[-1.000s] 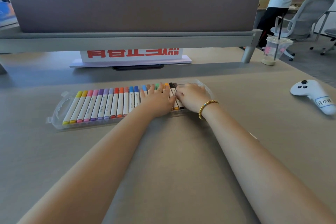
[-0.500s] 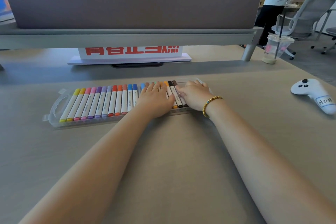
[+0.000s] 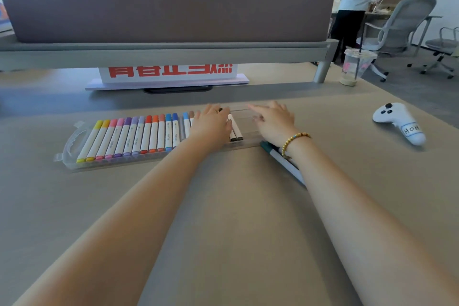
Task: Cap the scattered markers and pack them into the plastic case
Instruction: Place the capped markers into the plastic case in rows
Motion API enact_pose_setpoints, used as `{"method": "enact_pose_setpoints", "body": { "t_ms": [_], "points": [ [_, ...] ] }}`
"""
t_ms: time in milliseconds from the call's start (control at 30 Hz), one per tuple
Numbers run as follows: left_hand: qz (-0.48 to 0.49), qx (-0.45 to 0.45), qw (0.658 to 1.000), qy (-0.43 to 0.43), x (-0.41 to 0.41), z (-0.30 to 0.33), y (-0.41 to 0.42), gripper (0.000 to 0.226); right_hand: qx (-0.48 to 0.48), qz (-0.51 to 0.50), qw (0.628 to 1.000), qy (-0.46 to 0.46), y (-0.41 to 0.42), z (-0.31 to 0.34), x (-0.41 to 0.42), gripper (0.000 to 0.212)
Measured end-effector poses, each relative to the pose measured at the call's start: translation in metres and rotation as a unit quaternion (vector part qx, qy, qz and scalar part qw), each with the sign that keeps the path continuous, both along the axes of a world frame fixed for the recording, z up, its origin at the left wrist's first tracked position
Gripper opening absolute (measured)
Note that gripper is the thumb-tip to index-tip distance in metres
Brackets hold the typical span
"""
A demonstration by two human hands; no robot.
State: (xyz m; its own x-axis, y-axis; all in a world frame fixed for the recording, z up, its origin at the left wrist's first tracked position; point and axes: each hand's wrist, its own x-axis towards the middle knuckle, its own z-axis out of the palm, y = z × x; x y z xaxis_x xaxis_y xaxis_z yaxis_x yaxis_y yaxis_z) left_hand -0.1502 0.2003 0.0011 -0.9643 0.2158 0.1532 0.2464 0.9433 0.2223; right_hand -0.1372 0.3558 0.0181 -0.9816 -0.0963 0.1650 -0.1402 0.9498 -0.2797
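- Clear plastic case (image 3: 72, 143) lies on the beige table (image 3: 223, 218), with its handle end to the left.
- Inside it, a row of capped markers (image 3: 139, 136) lies side by side, from yellow at the left through pink, purple, red and orange to blue.
- Left hand (image 3: 211, 124) rests flat on the markers in the middle part of the case, the fingers straight and together, gripping nothing.
- Just to the right of this hand, two markers with dark caps (image 3: 236, 131) lie in the case.
- Right hand (image 3: 273, 119) is over the right end of the case, where the bottom is bare; the fingers are spread and relaxed, and it holds nothing. Whether they touch the plastic I cannot tell.
- On the right wrist there is a bead bracelet (image 3: 294, 139).
- Outside the case, a marker with a dark green cap (image 3: 280, 159) lies on the table, partly under the right forearm, near the right corner of the case.
- White controller (image 3: 400, 123) lies well apart to the right.
- At the far edge of the table stands a plastic cup (image 3: 356, 67) with a straw.
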Motion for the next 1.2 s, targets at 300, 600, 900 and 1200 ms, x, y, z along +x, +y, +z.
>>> {"method": "enact_pose_setpoints", "body": {
  "t_ms": [300, 600, 900, 1200],
  "points": [
    [0.018, 0.192, 0.98, 0.038, 0.067, -0.011, 0.072, 0.027, -0.249, -0.08, 0.965, -0.003, 0.06, -0.016, 0.063, 0.024],
    [0.082, 0.059, 0.994, -0.046, 0.071, -0.01, 0.086, 0.057, -0.129, -0.111, 0.985, 0.001, 0.052, -0.016, 0.063, 0.01],
    [0.025, -0.012, 0.992, -0.119, 0.068, 0.005, 0.06, 0.027, 0.114, -0.091, 0.989, -0.011, 0.036, -0.017, 0.063, 0.041],
    [0.062, 0.185, 0.961, -0.196, 0.055, 0.022, 0.035, 0.028, -0.158, -0.041, 0.985, -0.059, 0.029, -0.001, 0.068, 0.023]
  ]
}}
